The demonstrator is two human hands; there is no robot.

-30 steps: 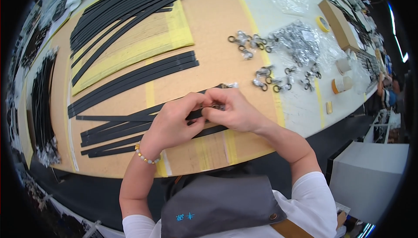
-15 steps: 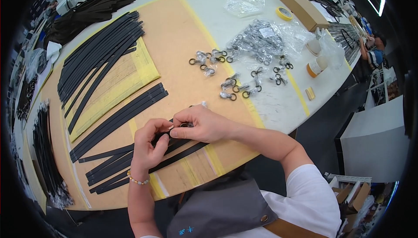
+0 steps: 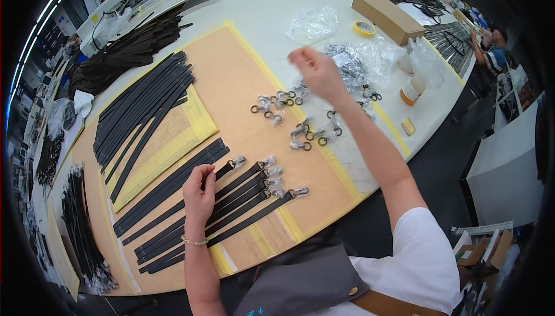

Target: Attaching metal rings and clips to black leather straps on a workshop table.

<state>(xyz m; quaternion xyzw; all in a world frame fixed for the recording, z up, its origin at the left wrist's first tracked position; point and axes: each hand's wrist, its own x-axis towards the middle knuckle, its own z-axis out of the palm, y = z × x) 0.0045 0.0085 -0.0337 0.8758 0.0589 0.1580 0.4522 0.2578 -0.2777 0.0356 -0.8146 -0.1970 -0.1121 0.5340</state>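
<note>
My left hand (image 3: 199,193) is curled over a black strap (image 3: 224,169), its thumb and fingertips pinched at the strap near a plastic-wrapped metal clasp (image 3: 239,161). Below that strap lie several more black straps (image 3: 245,193), each ending in a wrapped clasp on a ring. My right hand (image 3: 319,72) is raised over the far middle of the table, left of a bagged heap of metal clasps (image 3: 351,66). Motion smears its fingers, and I see nothing clearly held in them. Loose wrapped clasps with dark rings (image 3: 276,102) lie below it.
Flat black straps (image 3: 173,186) and a larger strap pile (image 3: 144,105) lie to the left. A cardboard box (image 3: 387,18), yellow tape roll (image 3: 363,28), clear bag (image 3: 312,25) and orange-labelled cup (image 3: 411,91) stand farther right. Another person (image 3: 494,53) is at far right.
My hands, together over a strap before, have separated. The right has swung up and away toward the clasps; the left stays by the strap. The strap's clasp end now shows, and the view has shifted.
</note>
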